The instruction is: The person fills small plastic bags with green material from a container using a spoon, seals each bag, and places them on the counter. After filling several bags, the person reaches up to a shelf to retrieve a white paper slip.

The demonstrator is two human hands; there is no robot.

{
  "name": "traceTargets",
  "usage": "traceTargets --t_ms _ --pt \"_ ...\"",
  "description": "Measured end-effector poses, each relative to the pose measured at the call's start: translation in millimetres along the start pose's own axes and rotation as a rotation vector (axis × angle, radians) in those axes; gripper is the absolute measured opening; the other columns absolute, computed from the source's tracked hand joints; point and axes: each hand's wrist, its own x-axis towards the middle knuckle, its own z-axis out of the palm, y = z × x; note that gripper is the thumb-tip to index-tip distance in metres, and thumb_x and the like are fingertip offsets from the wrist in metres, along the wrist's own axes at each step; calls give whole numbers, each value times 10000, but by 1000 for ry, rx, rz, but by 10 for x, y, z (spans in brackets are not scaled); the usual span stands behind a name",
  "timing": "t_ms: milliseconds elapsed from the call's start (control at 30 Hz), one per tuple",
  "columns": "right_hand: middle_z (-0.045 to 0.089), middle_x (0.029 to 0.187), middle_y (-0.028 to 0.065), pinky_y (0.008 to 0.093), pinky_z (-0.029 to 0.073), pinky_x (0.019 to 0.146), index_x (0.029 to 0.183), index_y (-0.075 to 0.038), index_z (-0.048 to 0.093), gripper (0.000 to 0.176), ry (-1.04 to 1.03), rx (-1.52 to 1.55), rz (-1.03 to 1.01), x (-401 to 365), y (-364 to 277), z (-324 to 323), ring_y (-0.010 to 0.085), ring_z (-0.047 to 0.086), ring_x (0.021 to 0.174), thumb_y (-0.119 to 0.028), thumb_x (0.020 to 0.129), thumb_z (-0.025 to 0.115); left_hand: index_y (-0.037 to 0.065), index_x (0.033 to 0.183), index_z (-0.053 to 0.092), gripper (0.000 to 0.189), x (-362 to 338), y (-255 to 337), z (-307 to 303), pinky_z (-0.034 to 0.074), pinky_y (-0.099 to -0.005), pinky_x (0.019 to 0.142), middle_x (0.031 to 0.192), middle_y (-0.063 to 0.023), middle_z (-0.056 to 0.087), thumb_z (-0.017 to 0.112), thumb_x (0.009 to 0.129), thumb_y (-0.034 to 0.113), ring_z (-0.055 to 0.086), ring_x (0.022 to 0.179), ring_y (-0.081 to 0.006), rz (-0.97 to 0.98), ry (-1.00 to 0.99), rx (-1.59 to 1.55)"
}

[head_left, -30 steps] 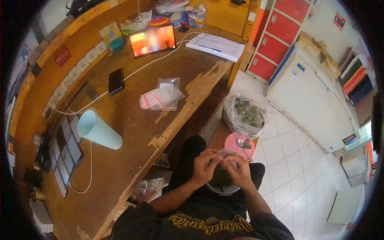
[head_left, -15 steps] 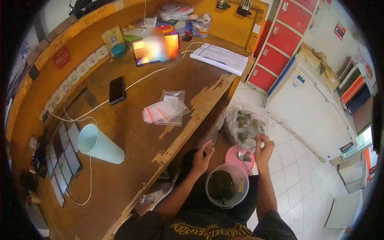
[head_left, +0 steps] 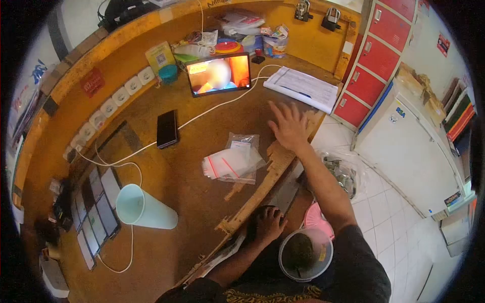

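My right hand [head_left: 290, 126] is stretched over the desk's right edge, fingers spread and holding nothing, just below a stack of papers [head_left: 301, 87]. Lower down, my left hand [head_left: 269, 224] rests near my knee with its fingers apart and empty. A clear round tub [head_left: 306, 254] with dark green contents sits on my lap. Beyond it lies a pink lid [head_left: 317, 220], partly covered by my right arm. Behind that forearm, an open plastic bag [head_left: 345, 174] holds green pieces. Clear plastic bags with red strips [head_left: 230, 162] lie on the desk.
On the wooden desk [head_left: 192, 202] are a pale blue cup [head_left: 146, 207], a black phone [head_left: 167, 129], a lit tablet [head_left: 219, 74], white cables and several phones at the left. Red lockers [head_left: 371, 59] and a white freezer [head_left: 411, 139] stand at the right.
My right hand has moved from above the plastic bag up and left over the desk. My left hand has lowered toward my knee. The camera view has shifted, so the desk items appear further right.
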Motion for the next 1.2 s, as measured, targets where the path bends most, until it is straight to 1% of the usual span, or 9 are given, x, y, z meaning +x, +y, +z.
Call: traceTargets --t_ms 67,133,267,333,633,833,967,1033,1200 --pt "488 1396 115 604 286 1050 1390 -235 515 497 -44 73 -10 406 -86 239 353 398 1331 -356 916 604 112 1071 601 366 15 -32 68 391 -570 917 1229 -92 488 640 883 424 428 1227 -295 -4 10 24" --pt "648 1155 112 528 296 1071 1122 -159 702 353 -354 718 216 688 -199 326 281 512 1246 -406 877 643 106 1092 588 396 -2 -36 -2 384 -574 929 1266 -94 460 658 866 423 420 1236 -299 -19 -26 -1" --pt "699 934 74 463 326 1036 881 -124 747 337 -760 1171 25 398 -605 -186 239 596 1094 -449 822 684 122 1103 580 374 21 -70 -43 348 -615 972 1285 -91 437 657 884 416 369 1292 -321 -96 -78 -69" --pt "697 888 35 446 340 979 863 -119 738 273 -688 408 -214 135 -838 -462 238 590 1019 -384 796 725 125 1102 573 378 28 -88 -39 354 -615 970 1280 -83 439 659 880 419 370 1300 -317 -70 -75 -92" --pt "695 957 4 398 364 892 886 -155 752 95 -290 431 -124 -411 -830 -323 213 585 1002 -204 814 715 101 1081 596 405 19 -147 72 368 -558 978 1257 -104 476 709 827 396 386 1277 -318 -14 -5 -150" --pt "667 971 74 401 406 891 907 -104 747 124 229 844 88 -434 -776 -729 271 574 982 -102 787 717 38 1028 616 149 -107 59 -386 486 -446 870 1018 -136 623 644 922 139 614 951 -311 57 236 -659" --pt "640 1023 105 370 439 880 907 -42 733 155 -52 854 -29 -1067 -689 -1603 273 565 997 -37 753 730 1 1115 565 268 -183 705 -1639 493 -385 852 1036 -169 621 670 901 122 617 929 -303 356 380 -956" --pt "642 1027 110 361 442 877 950 -39 720 177 -260 1153 -69 -1396 -703 -1851 262 572 1018 -41 773 726 1 1090 568 250 -94 970 -2105 497 -336 783 976 -152 635 677 899 119 626 854 -281 56 903 -746" --pt "652 1041 120 351 454 877 1014 -15 690 193 -473 1269 118 -2131 -666 -2120 260 591 1019 -29 822 692 23 1066 585 267 -88 976 -2212 474 -295 729 893 -102 635 711 887 176 605 795 -179 242 342 -1022"
